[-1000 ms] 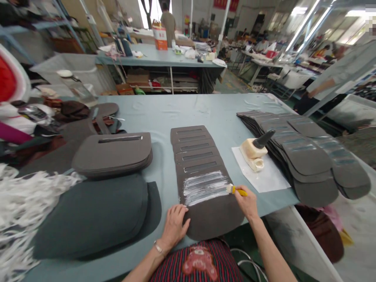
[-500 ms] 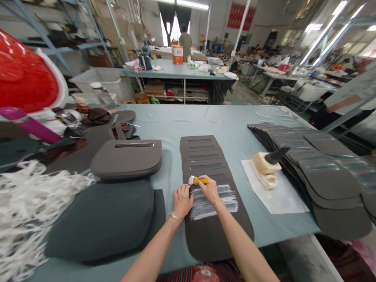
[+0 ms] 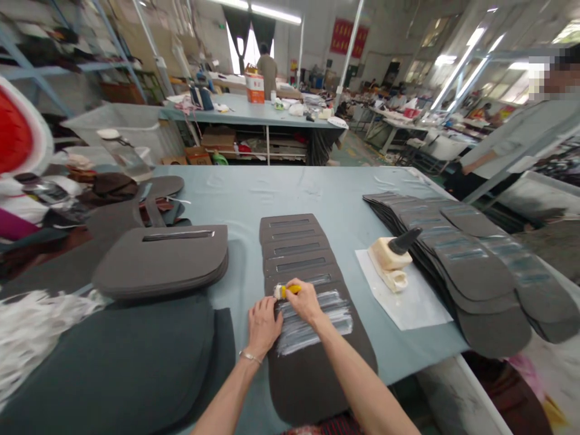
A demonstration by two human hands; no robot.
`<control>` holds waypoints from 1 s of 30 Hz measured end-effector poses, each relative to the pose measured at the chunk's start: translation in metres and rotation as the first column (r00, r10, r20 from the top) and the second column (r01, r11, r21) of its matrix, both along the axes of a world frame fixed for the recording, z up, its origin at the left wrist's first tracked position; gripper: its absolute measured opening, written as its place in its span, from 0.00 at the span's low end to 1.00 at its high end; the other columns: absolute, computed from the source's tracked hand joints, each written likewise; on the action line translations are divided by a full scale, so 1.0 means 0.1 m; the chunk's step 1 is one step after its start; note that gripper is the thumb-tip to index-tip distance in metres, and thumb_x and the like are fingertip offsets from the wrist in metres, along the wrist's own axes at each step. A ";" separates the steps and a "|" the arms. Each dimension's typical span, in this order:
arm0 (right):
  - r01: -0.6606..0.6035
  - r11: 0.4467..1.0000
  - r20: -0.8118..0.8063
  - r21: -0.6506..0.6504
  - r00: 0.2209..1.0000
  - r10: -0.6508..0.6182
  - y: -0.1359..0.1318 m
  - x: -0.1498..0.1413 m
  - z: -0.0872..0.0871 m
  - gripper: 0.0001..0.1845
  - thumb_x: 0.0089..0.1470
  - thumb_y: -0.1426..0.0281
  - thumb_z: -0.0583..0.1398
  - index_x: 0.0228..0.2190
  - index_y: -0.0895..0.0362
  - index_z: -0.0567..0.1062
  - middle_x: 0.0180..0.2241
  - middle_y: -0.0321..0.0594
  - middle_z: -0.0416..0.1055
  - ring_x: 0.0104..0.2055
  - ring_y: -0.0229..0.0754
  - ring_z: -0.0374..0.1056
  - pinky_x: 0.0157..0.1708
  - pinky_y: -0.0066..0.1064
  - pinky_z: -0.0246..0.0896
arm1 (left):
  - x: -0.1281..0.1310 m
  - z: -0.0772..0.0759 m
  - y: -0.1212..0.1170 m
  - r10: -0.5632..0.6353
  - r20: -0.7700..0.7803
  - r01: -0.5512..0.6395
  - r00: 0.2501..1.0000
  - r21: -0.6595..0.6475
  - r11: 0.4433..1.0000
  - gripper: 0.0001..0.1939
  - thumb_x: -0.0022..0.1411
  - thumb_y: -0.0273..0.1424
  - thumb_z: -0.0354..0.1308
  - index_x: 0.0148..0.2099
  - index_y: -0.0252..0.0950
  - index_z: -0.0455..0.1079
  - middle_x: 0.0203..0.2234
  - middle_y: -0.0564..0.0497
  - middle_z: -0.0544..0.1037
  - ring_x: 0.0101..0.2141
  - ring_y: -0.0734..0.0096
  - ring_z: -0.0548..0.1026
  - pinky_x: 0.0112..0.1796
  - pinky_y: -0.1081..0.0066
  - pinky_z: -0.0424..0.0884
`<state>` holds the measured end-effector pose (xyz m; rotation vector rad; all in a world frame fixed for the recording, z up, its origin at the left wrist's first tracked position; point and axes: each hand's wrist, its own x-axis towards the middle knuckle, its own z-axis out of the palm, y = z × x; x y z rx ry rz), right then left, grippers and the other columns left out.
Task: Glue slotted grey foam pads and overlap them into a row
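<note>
My right hand (image 3: 302, 300) grips a small brush (image 3: 290, 290) with a yellow handle, its pale bristles at the left edge of the overlapping dark grey slotted pieces (image 3: 317, 380). Fingers flat, my left hand (image 3: 264, 326) rests on the left edge of these pieces, just below the bristles. White, wet-looking streaks (image 3: 312, 326) cover a band on the nearest piece. Above it, several pieces lie staggered, each showing a narrow slot. To the right, a cream plastic bottle (image 3: 390, 252) with a black tapered nozzle lies on a white sheet (image 3: 419, 311).
Fanned dark pieces (image 3: 475, 260) with glossy streaks lie on the right. At left are a stack of slotted grey pieces (image 3: 163, 260), larger dark green pieces (image 3: 131, 356), white strips (image 3: 36, 338) and a clear jar (image 3: 124, 154). A person (image 3: 525, 139) stands beyond the table's right side.
The view has swung to the right, so the table's contents sit further left and a person shows at right. The brush remains near the left edge; whitish gloss now shows by the slot above the streaks.
</note>
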<state>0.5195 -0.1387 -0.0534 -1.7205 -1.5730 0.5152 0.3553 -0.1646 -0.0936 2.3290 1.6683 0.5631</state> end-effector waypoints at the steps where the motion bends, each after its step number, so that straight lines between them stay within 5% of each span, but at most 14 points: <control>1: 0.054 0.998 -0.001 -0.027 0.999 -0.054 0.00 0.13 -0.03 0.11 0.45 0.67 0.54 0.28 0.53 0.76 0.24 0.33 0.72 0.25 0.36 0.65 0.28 0.24 0.55 | 0.00 -0.01 0.00 0.003 -0.002 -0.003 1.000 0.001 1.000 0.15 0.58 0.30 0.50 0.48 0.39 0.63 0.44 0.47 0.70 0.45 0.61 0.65 0.46 0.61 0.59; 6: 0.451 0.891 0.111 -0.054 0.889 -0.443 -0.10 1.18 -0.04 0.14 0.43 0.66 0.51 0.25 0.55 0.76 0.20 0.34 0.70 0.23 0.37 0.63 0.26 0.26 0.54 | 0.03 -0.01 -0.01 0.004 -0.009 -0.004 1.000 0.000 1.000 0.15 0.58 0.30 0.49 0.49 0.38 0.63 0.44 0.45 0.70 0.46 0.59 0.65 0.45 0.61 0.59; 9: 0.444 0.896 0.157 0.001 0.885 -0.439 -0.16 1.34 0.02 0.14 0.44 0.64 0.52 0.26 0.55 0.76 0.18 0.34 0.69 0.22 0.37 0.62 0.26 0.26 0.53 | 0.06 -0.01 -0.01 0.009 0.007 -0.009 1.000 -0.012 1.000 0.15 0.58 0.31 0.50 0.48 0.38 0.64 0.44 0.45 0.70 0.45 0.59 0.65 0.45 0.60 0.60; 13: 0.516 0.856 -0.013 0.020 0.857 -0.516 -0.38 1.46 0.16 0.16 0.46 0.61 0.53 0.28 0.57 0.76 0.18 0.34 0.69 0.21 0.38 0.63 0.24 0.26 0.54 | 0.01 -0.03 0.07 0.032 0.133 -0.016 0.991 -0.120 0.993 0.15 0.58 0.36 0.49 0.47 0.40 0.65 0.44 0.47 0.71 0.45 0.59 0.67 0.45 0.59 0.62; 15: 0.639 0.769 -0.076 0.021 0.768 -0.636 -0.59 1.74 0.27 0.17 0.45 0.60 0.53 0.28 0.58 0.76 0.17 0.36 0.70 0.21 0.40 0.64 0.24 0.27 0.55 | -0.10 -0.05 0.15 0.075 0.277 -0.012 0.958 -0.221 0.975 0.18 0.57 0.42 0.48 0.46 0.39 0.65 0.44 0.48 0.72 0.45 0.60 0.69 0.44 0.60 0.64; 17: 0.780 0.625 -0.071 0.041 0.626 -0.777 -0.83 2.14 0.40 0.18 0.45 0.60 0.53 0.28 0.59 0.75 0.16 0.37 0.69 0.21 0.41 0.65 0.25 0.28 0.55 | -0.25 -0.06 0.23 0.161 0.394 -0.039 0.905 -0.300 0.953 0.22 0.55 0.47 0.49 0.44 0.38 0.65 0.41 0.48 0.73 0.43 0.62 0.70 0.43 0.63 0.65; 19: 0.887 0.457 -0.019 0.069 0.459 -0.888 -1.04 2.53 0.50 0.17 0.44 0.61 0.53 0.26 0.60 0.75 0.15 0.39 0.69 0.22 0.43 0.66 0.26 0.30 0.56 | -0.43 -0.07 0.27 0.286 0.344 -0.157 0.894 -0.356 0.921 0.21 0.54 0.50 0.48 0.37 0.38 0.65 0.34 0.51 0.73 0.37 0.63 0.71 0.39 0.66 0.65; 21: 0.931 0.356 0.028 0.087 0.355 -0.935 -1.18 2.82 0.55 0.15 0.43 0.63 0.53 0.24 0.60 0.75 0.14 0.41 0.69 0.23 0.45 0.67 0.27 0.31 0.56 | -0.60 -0.08 0.25 0.367 0.210 -0.260 0.906 -0.409 0.875 0.20 0.56 0.51 0.44 0.29 0.40 0.63 0.23 0.55 0.70 0.28 0.66 0.69 0.32 0.69 0.63; 24: 0.935 0.348 0.034 0.073 0.347 -0.937 -1.18 2.99 0.51 0.14 0.41 0.64 0.53 0.22 0.59 0.75 0.13 0.42 0.68 0.22 0.46 0.67 0.26 0.31 0.56 | -0.72 -0.11 0.17 0.357 0.114 -0.275 0.927 -0.438 0.856 0.20 0.57 0.49 0.40 0.23 0.40 0.56 0.15 0.57 0.61 0.22 0.70 0.63 0.27 0.72 0.59; 30: 0.889 0.457 -0.025 -0.012 0.457 -0.889 -0.89 2.95 0.29 0.16 0.40 0.64 0.55 0.26 0.62 0.77 0.15 0.41 0.71 0.20 0.43 0.68 0.24 0.29 0.59 | -0.63 -0.19 0.00 0.275 0.054 -0.227 0.960 -0.429 0.874 0.20 0.57 0.48 0.41 0.21 0.39 0.48 0.14 0.58 0.55 0.20 0.73 0.59 0.26 0.74 0.55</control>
